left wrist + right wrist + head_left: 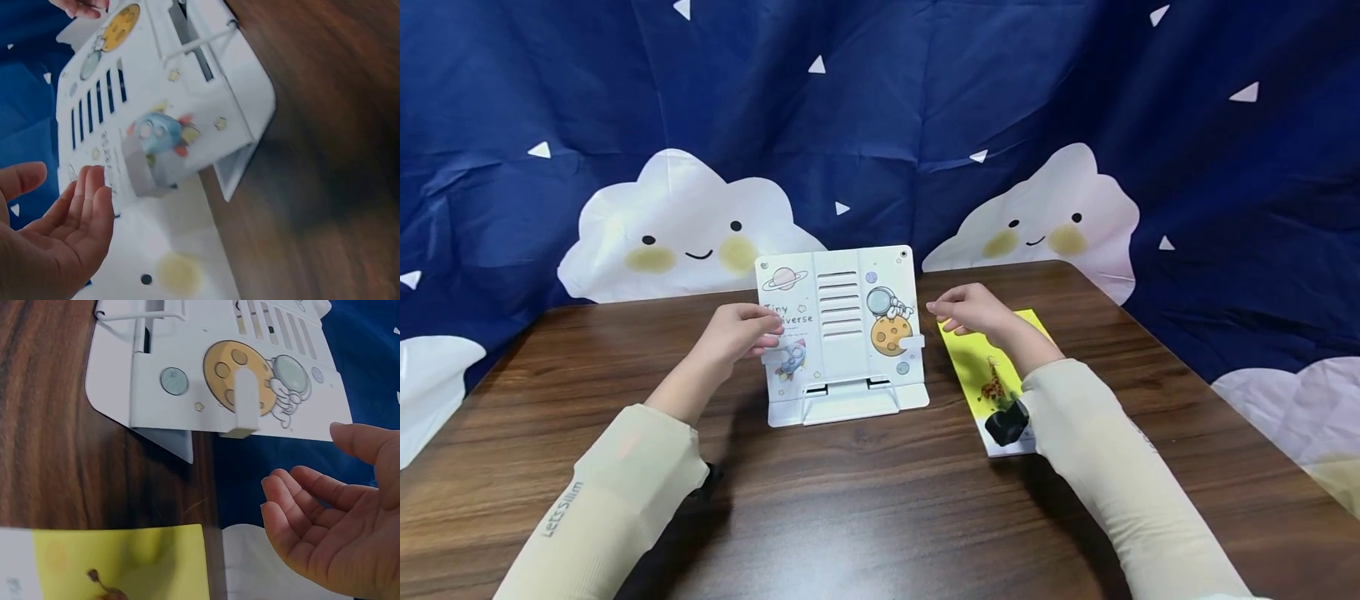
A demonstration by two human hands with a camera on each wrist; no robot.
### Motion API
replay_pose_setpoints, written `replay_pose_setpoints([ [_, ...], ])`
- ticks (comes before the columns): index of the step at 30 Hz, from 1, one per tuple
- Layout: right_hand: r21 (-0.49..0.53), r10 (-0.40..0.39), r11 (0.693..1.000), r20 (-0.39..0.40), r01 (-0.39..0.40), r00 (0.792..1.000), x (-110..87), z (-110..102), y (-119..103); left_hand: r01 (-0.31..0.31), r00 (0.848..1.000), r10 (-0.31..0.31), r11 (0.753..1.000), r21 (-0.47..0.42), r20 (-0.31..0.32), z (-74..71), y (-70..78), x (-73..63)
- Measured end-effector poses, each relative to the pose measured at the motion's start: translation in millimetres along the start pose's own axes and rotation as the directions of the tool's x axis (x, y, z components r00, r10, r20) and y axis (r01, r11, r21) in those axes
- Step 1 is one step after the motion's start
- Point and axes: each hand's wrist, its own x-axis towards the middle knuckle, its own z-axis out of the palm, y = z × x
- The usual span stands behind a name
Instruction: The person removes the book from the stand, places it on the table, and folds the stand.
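Observation:
A white book stand [841, 362] with a printed planet, rocket and astronaut stands propped upright in the middle of the table. Beside its left edge is my left hand [733, 333]; in the left wrist view that hand [69, 231] has loosely bent fingers with nothing between them, near a pale side clip [139, 165]. Off the stand's right edge hovers my right hand [976, 315], its thumb and fingers apart and holding nothing in the right wrist view. A second clip [246, 403] lies across the printed orange planet there.
A yellow booklet [964, 360] with a giraffe picture lies flat on the brown wooden table [850, 500], partly under my right forearm. A dark blue curtain [880, 108] with smiling white clouds hangs behind the table's far edge.

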Motion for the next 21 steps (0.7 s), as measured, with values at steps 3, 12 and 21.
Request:
replay_pose_setpoints([
  [3, -0.002, 0.013, 1.000, -0.004, -0.013, 1.000, 2.7, 4.1, 2.5, 0.000, 1.000, 0.000, 0.999, -0.041, -0.023, -6.1, -5.9, -1.6],
  [12, 0.064, 0.054, 0.997, -0.009, -0.053, 0.998, 9.5, 13.8, 9.2, 0.035, 0.996, -0.041, 0.996, -0.082, -0.077, -18.7, -23.2, 4.0],
  [21, 0.145, 0.069, 0.987, -0.017, -0.066, 0.997, 14.1, 22.8, 11.4, 0.054, 0.994, -0.071, 0.981, -0.188, -0.084, -21.1, -38.3, 13.9],
])
